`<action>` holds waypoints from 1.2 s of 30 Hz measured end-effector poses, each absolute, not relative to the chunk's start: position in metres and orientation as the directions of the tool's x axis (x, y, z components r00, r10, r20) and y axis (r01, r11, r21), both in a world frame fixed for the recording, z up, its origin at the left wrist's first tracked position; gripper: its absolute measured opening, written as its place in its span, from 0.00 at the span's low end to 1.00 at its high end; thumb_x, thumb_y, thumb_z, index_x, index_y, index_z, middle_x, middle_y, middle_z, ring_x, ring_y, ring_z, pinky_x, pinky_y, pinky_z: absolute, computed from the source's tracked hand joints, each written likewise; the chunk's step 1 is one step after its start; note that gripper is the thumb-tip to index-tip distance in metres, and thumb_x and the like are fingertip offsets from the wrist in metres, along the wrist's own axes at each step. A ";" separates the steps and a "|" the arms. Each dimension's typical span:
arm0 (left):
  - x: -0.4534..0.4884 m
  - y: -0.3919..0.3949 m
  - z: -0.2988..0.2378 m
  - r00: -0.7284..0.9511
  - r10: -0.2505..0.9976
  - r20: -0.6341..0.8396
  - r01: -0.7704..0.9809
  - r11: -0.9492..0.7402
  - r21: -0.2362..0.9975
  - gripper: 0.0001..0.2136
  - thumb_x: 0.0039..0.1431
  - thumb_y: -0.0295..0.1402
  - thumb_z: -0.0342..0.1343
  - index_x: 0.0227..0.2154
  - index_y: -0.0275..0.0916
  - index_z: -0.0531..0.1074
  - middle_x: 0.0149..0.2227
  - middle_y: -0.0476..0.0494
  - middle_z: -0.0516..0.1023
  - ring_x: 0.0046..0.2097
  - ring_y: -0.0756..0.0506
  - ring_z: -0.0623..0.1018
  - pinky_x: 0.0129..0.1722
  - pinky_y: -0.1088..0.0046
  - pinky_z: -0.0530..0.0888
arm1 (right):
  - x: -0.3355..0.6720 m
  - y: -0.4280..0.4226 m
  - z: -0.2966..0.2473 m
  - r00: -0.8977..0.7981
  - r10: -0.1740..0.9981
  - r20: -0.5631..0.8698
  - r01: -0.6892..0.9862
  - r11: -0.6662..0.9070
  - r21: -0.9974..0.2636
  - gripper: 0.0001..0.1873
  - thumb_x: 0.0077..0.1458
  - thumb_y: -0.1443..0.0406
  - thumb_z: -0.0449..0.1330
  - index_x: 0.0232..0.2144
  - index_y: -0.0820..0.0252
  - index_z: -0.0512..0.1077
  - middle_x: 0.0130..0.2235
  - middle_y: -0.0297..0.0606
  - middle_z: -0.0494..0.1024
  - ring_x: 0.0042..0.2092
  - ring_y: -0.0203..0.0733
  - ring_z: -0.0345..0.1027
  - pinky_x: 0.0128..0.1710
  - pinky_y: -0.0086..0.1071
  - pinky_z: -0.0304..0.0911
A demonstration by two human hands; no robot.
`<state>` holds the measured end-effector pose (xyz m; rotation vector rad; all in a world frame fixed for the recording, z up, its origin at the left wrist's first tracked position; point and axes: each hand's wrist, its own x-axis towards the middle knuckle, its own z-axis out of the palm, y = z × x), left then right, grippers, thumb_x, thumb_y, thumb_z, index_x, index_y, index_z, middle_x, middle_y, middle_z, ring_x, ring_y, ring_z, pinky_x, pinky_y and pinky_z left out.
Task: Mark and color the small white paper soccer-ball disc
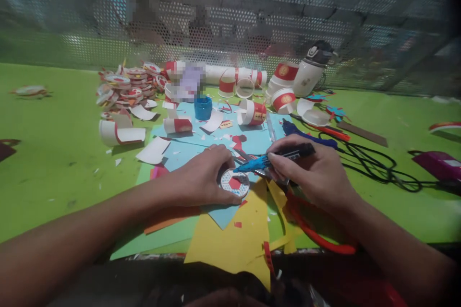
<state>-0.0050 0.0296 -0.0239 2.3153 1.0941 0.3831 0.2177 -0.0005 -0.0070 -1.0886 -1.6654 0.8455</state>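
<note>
My left hand [205, 172] curls around a small round paper disc [235, 183] with a red patch and dotted rim, pressing it down on light blue paper [187, 146]. In my right hand [313, 172] a blue-and-black glue gun [273, 158] is gripped, its blue tip pointing left at the disc's top edge. Under both hands lie sheets of yellow paper [234, 240], with orange and blue ones beside them. Red-handled scissors [317, 235] lie under my right wrist.
A pile of finished discs [126, 86] sits at the back left. Red-and-white paper cups [252, 112] and a blue pot [203, 107] stand behind the work spot. A white bottle [311, 74], black cable [374, 163] and purple object [437, 163] lie right. Perforated mesh [230, 14] closes the back.
</note>
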 end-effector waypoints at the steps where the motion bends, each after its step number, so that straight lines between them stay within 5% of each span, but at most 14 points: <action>1: -0.005 0.029 -0.024 0.629 0.777 0.026 0.620 -0.522 0.586 0.20 0.46 0.45 0.66 0.33 0.40 0.64 0.36 0.49 0.66 0.36 0.46 0.65 0.32 0.72 0.62 | 0.215 -0.003 -0.007 -0.162 0.906 0.391 0.331 0.423 -0.844 0.01 0.53 0.66 0.64 0.30 0.57 0.74 0.22 0.30 0.74 0.22 0.32 0.66 0.21 0.26 0.63; 9: -0.001 0.026 -0.022 0.608 0.792 0.042 0.633 -0.517 0.577 0.19 0.45 0.43 0.67 0.31 0.39 0.64 0.35 0.49 0.65 0.37 0.45 0.65 0.33 0.71 0.63 | 0.211 -0.009 -0.012 -0.198 0.803 0.562 0.521 0.572 -0.634 0.03 0.53 0.68 0.64 0.32 0.55 0.74 0.28 0.30 0.80 0.27 0.33 0.72 0.26 0.25 0.67; 36: -0.001 0.027 -0.025 0.597 0.802 0.038 0.646 -0.508 0.571 0.19 0.44 0.43 0.67 0.32 0.40 0.65 0.36 0.49 0.66 0.37 0.45 0.66 0.33 0.71 0.63 | 0.208 -0.009 -0.015 -0.235 0.811 0.535 0.532 0.568 -0.628 0.03 0.53 0.65 0.65 0.33 0.56 0.75 0.30 0.33 0.82 0.29 0.35 0.75 0.29 0.27 0.71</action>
